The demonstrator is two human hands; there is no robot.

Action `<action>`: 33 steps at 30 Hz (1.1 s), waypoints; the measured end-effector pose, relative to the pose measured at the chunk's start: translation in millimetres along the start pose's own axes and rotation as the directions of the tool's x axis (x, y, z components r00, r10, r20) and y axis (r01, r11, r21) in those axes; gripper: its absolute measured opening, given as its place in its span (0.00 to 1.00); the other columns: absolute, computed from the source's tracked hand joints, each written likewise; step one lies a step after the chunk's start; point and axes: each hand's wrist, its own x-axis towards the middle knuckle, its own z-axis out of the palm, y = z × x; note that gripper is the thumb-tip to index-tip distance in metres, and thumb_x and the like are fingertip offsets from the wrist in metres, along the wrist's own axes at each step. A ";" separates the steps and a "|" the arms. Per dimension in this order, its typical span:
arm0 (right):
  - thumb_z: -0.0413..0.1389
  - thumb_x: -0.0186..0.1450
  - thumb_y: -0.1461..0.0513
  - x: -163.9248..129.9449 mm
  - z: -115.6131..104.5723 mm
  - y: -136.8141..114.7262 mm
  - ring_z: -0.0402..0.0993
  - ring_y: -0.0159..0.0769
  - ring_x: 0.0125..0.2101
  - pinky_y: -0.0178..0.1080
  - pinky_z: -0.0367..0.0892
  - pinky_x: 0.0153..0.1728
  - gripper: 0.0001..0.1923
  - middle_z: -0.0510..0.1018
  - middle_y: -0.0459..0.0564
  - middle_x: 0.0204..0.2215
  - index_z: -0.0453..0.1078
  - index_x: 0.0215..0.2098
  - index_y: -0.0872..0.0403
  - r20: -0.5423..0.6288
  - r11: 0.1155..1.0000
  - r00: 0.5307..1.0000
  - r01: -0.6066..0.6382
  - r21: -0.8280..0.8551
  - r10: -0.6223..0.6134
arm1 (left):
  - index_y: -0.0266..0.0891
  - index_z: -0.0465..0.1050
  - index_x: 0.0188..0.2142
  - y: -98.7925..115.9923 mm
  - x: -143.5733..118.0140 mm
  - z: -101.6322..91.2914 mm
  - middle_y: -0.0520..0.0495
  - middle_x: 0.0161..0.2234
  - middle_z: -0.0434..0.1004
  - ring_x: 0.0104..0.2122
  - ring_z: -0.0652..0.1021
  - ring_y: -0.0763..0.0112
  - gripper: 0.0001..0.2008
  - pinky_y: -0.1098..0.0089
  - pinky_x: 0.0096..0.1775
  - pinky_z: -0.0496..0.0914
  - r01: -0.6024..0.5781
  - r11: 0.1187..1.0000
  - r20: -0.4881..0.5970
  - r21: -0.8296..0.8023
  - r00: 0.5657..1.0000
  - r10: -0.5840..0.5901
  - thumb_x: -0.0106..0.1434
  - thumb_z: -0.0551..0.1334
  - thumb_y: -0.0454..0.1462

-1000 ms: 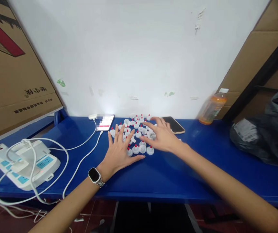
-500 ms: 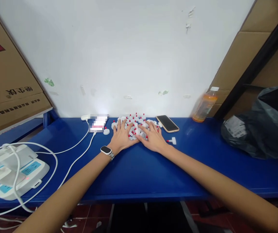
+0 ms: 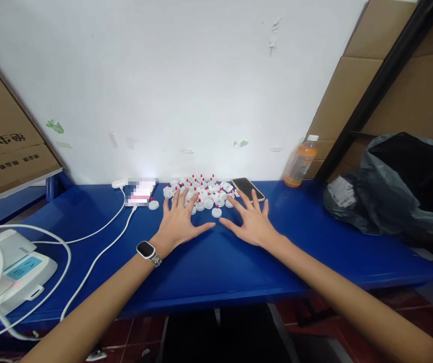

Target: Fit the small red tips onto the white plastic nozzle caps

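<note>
Head camera view of a blue table (image 3: 239, 267) against a white wall. Both hands lie flat with fingers spread, holding nothing: left hand (image 3: 178, 224), with a smartwatch (image 3: 145, 249) on its wrist, and right hand (image 3: 252, 224). Just beyond the fingertips sits a cluster of small white caps with red tips (image 3: 201, 191). A dark phone (image 3: 247, 188) lies beside the cluster; an orange drink bottle (image 3: 300, 161) and grey bag (image 3: 393, 186) stand further right; a charging phone (image 3: 140, 191) and power strip (image 3: 8, 272) lie left

We are seeing dark printed characters on the brown cardboard box (image 3: 0, 151) at far left, upside down and not readable to us. The white label on the grey plastic bag (image 3: 343, 194) is showing print too small for us to read.
</note>
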 end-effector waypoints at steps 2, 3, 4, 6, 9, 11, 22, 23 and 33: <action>0.43 0.67 0.36 -1.2 8.7 -2.1 0.28 0.64 0.71 0.77 0.37 0.60 0.39 0.40 0.50 0.73 0.46 0.72 0.36 0.060 0.999 0.998 -0.003 0.034 0.001 | 0.39 0.53 0.69 8.1 -2.9 3.7 0.31 0.70 0.49 0.69 0.50 0.38 0.49 0.34 0.63 0.46 0.004 1.000 0.036 -0.010 0.999 -0.003 0.57 0.58 0.65; 0.42 0.68 0.37 2.2 14.2 -5.5 0.27 0.62 0.71 0.75 0.39 0.61 0.38 0.39 0.51 0.74 0.45 0.72 0.36 0.078 0.998 0.997 0.010 0.059 -0.015 | 0.40 0.52 0.69 10.8 -2.5 6.1 0.32 0.70 0.49 0.69 0.50 0.39 0.47 0.34 0.63 0.47 0.009 1.000 0.055 -0.013 0.998 -0.008 0.59 0.58 0.62; 0.41 0.69 0.39 7.9 19.9 -9.9 0.26 0.59 0.71 0.73 0.41 0.62 0.36 0.37 0.51 0.74 0.43 0.72 0.36 0.088 0.996 0.996 0.027 0.084 -0.034 | 0.41 0.50 0.70 12.4 -1.3 8.4 0.32 0.70 0.49 0.70 0.49 0.39 0.45 0.34 0.63 0.48 0.016 1.000 0.071 -0.014 0.997 -0.014 0.61 0.58 0.60; 0.40 0.71 0.41 24.3 30.5 -19.1 0.25 0.56 0.72 0.70 0.43 0.62 0.35 0.35 0.53 0.74 0.40 0.73 0.37 0.088 0.991 0.994 0.048 0.125 -0.060 | 0.43 0.49 0.71 12.1 3.1 12.3 0.34 0.71 0.48 0.70 0.48 0.43 0.39 0.34 0.63 0.48 0.031 0.999 0.091 -0.016 0.995 -0.029 0.65 0.56 0.54; 0.39 0.72 0.43 53.7 42.6 -28.4 0.25 0.54 0.72 0.70 0.41 0.63 0.34 0.33 0.53 0.74 0.39 0.73 0.38 0.104 0.986 0.992 0.056 0.160 -0.073 | 0.41 0.48 0.71 6.2 13.7 16.3 0.34 0.71 0.47 0.71 0.48 0.48 0.33 0.37 0.65 0.47 0.051 0.999 0.115 -0.014 0.992 -0.049 0.70 0.51 0.48; 0.37 0.72 0.44 71.5 48.0 -30.8 0.24 0.53 0.72 0.70 0.37 0.63 0.33 0.34 0.53 0.74 0.40 0.73 0.39 0.119 0.984 0.991 0.045 0.170 -0.066 | 0.41 0.48 0.71 1.7 23.2 19.1 0.35 0.71 0.47 0.71 0.49 0.50 0.30 0.38 0.65 0.47 0.068 0.998 0.131 -0.009 0.989 -0.066 0.72 0.48 0.45; 0.47 0.68 0.43 67.2 38.3 -19.0 0.39 0.56 0.69 0.65 0.35 0.64 0.35 0.52 0.56 0.70 0.53 0.69 0.47 -0.097 0.991 0.989 0.119 0.063 -0.113 | 0.42 0.47 0.70 -11.7 26.0 17.9 0.35 0.72 0.44 0.71 0.46 0.47 0.36 0.35 0.65 0.42 0.006 0.999 0.050 -0.034 0.999 -0.005 0.68 0.55 0.50; 0.50 0.67 0.45 62.0 36.1 -18.5 0.45 0.56 0.67 0.62 0.41 0.63 0.33 0.58 0.58 0.67 0.60 0.66 0.48 -0.148 0.992 0.983 0.116 0.053 -0.107 | 0.42 0.48 0.70 -12.3 22.3 15.0 0.36 0.72 0.45 0.71 0.47 0.47 0.36 0.36 0.65 0.42 -0.015 0.999 0.033 -0.045 0.999 0.017 0.67 0.56 0.51; 0.53 0.67 0.57 51.0 22.0 -17.8 0.68 0.46 0.48 0.50 0.59 0.49 0.08 0.75 0.54 0.46 0.72 0.40 0.52 -0.221 0.959 0.961 0.211 0.187 -0.168 | 0.40 0.68 0.52 7.6 20.3 -7.6 0.42 0.48 0.71 0.50 0.72 0.57 0.14 0.55 0.53 0.66 -0.106 0.981 -0.086 -0.163 0.992 0.093 0.72 0.52 0.42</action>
